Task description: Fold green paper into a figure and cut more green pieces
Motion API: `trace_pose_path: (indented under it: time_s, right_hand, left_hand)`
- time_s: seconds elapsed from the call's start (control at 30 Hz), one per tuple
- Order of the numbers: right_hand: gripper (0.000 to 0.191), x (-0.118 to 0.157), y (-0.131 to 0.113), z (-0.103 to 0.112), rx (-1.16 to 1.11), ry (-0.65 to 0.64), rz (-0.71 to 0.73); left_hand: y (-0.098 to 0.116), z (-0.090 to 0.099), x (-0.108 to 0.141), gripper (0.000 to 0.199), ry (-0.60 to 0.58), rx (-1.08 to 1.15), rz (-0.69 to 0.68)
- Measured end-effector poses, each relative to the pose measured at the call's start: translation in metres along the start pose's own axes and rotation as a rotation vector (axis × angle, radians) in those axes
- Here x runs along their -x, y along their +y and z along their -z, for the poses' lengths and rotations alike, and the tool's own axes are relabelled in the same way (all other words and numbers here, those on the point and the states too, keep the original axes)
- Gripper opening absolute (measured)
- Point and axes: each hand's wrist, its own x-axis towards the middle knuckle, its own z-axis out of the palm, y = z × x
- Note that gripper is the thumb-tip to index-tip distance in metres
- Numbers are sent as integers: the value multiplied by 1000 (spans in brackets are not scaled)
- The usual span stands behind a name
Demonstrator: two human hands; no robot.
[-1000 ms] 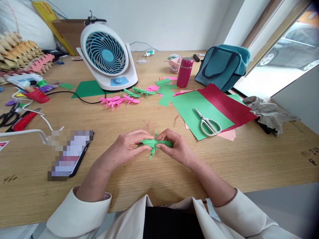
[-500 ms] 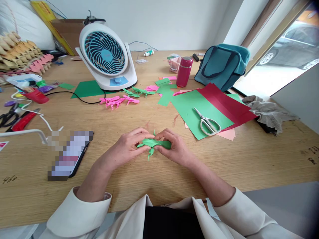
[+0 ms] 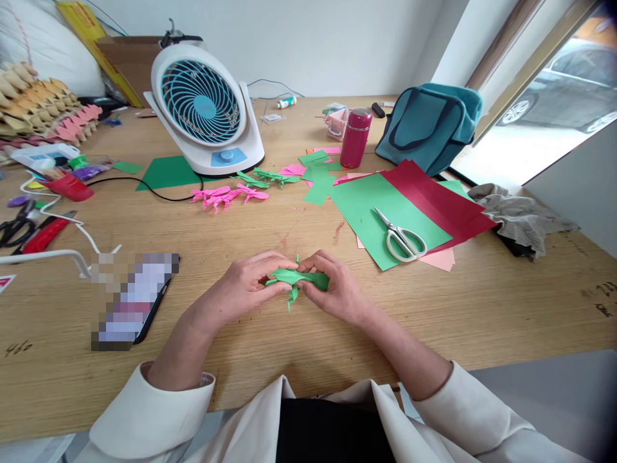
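A folded green paper figure [image 3: 288, 276] with thin bent legs is held between both hands, above the near middle of the table [image 3: 231, 360]. My left hand [image 3: 250, 281] pinches its left end, fingers over the top and thumb below. On its right end my right hand [image 3: 332, 286] is closed, the thumb pressing near the middle and the fingers partly covering the paper. Beyond the hands lie finished-looking pink paper figures [image 3: 229, 196] and green paper figures [image 3: 270, 178], both with similar thin legs.
Scissors [image 3: 405, 243] rest on a green sheet [image 3: 357, 199] beside red sheets [image 3: 448, 206] at right. A phone [image 3: 139, 299] lies left of my hands. Farther back stand a fan [image 3: 205, 106], a red flask [image 3: 356, 138] and a teal bag [image 3: 429, 128].
My right thumb and fingers have shifted slightly along the green paper figure, and its right end looks a little more bent. The left hand's grip is almost the same.
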Motion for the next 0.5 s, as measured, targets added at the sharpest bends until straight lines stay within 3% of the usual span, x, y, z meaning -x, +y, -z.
trace_pose_path:
  time_s: [0.33,0.5]
  right_hand:
    - [15,1,2,1,-67,-30,42]
    - [16,1,2,1,-64,-13,30]
  left_hand:
    - [0,5,1,23,-29,84,27]
    - [0,2,2,21,-25,13,-2]
